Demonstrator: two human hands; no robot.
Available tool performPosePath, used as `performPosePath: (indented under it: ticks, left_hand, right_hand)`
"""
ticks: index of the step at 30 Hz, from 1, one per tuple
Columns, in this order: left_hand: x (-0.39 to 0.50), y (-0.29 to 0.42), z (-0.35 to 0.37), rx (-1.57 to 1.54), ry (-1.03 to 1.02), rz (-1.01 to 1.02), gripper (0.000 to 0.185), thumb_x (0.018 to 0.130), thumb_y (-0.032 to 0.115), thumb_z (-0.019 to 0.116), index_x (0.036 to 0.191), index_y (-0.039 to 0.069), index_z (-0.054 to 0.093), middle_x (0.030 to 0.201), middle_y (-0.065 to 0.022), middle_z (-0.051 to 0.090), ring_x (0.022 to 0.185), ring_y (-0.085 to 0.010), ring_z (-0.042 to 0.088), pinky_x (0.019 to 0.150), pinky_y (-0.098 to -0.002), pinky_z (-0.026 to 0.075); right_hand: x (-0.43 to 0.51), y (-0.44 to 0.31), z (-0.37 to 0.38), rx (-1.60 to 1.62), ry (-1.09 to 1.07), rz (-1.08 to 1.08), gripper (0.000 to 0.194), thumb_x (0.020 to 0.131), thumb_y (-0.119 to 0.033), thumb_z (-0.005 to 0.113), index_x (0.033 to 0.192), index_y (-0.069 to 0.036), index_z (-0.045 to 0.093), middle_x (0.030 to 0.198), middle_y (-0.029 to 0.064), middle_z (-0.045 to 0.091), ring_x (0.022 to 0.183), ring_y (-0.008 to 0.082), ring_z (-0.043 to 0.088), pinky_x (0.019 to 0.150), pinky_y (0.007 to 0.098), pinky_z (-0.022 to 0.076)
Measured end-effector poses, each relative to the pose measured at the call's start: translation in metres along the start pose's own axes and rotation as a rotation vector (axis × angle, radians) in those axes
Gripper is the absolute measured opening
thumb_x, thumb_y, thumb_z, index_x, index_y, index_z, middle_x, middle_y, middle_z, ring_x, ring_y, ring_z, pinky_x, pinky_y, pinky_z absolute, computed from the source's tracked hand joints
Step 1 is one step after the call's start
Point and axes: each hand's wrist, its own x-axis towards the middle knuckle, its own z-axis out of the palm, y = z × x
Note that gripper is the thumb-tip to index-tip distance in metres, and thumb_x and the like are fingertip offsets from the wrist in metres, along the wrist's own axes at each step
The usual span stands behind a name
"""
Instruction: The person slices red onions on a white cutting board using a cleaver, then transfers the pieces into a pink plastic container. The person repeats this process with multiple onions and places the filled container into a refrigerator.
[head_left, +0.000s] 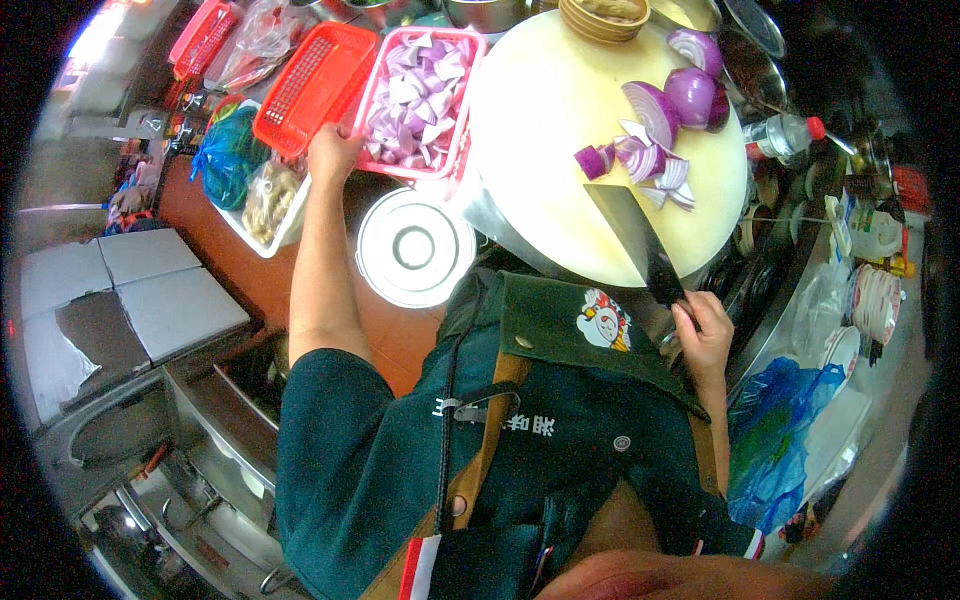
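My right hand (703, 324) grips the handle of a kitchen cleaver (630, 229), whose blade is over the near part of a round cutting board (540, 150). Past its tip sit cut purple onion pieces (641, 161), with a halved onion (651, 109) and a peeled onion (690, 97) farther up the board. My left hand (334, 152) is at the adjoining corners of a red plastic basket (319, 82) and a pink basket (478, 90) filled with chopped onion (420, 97). Its fingers are partly hidden, so which rim it holds is unclear.
A lidded white bucket (416, 247) stands below the pink basket. A white tray (262, 247) with bagged food lies left of my forearm. A bamboo container (604, 19) sits at the board's far edge. A plastic bottle (784, 137) and blue plastic bag (780, 442) are at right.
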Motion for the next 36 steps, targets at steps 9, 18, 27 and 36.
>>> performPosePath:
  ticks: [9,18,27,36]
  left_hand:
    - [-0.010,-0.009,0.009,-0.276,-0.220,0.104,0.030,0.082,0.030,0.069,0.086,0.001,0.067,0.070,-0.0082,0.066,0.063,-0.0182,0.062,0.059,-0.0328,0.048]
    - [-0.010,-0.016,0.010,-0.488,-0.448,-0.020,0.024,0.082,0.024,0.062,0.085,0.001,0.067,0.071,-0.0079,0.066,0.065,-0.0144,0.062,0.059,-0.0277,0.048]
    - [-0.033,-0.019,0.016,-1.083,-0.560,-0.135,0.010,0.087,0.008,0.059,0.092,0.000,0.060,0.073,-0.0062,0.062,0.060,-0.0182,0.060,0.061,-0.0312,0.051]
    - [-0.044,-0.030,0.017,-1.256,-0.551,-0.049,0.009,0.084,0.001,0.053,0.089,0.000,0.060,0.071,-0.0086,0.064,0.059,-0.0182,0.061,0.058,-0.0288,0.050]
  right_hand:
    - [0.001,0.012,-0.006,0.025,-0.036,-0.069,0.021,0.080,0.000,0.068,0.100,0.004,0.065,0.086,0.0113,0.063,0.067,0.0175,0.060,0.060,0.0270,0.0476]
    - [-0.004,-0.006,-0.004,0.040,-0.032,0.034,0.019,0.080,-0.004,0.069,0.098,0.000,0.068,0.088,0.0134,0.065,0.076,0.0258,0.065,0.069,0.0320,0.0518]
    - [0.014,-0.039,0.011,0.044,-0.093,0.111,0.022,0.085,-0.012,0.064,0.102,0.001,0.066,0.091,0.0169,0.064,0.083,0.0330,0.063,0.074,0.0372,0.0506]
    - [0.106,-0.055,0.032,-0.165,-0.057,0.134,0.031,0.088,-0.012,0.059,0.116,0.001,0.062,0.098,0.0143,0.064,0.065,0.0201,0.063,0.061,0.0318,0.0515]
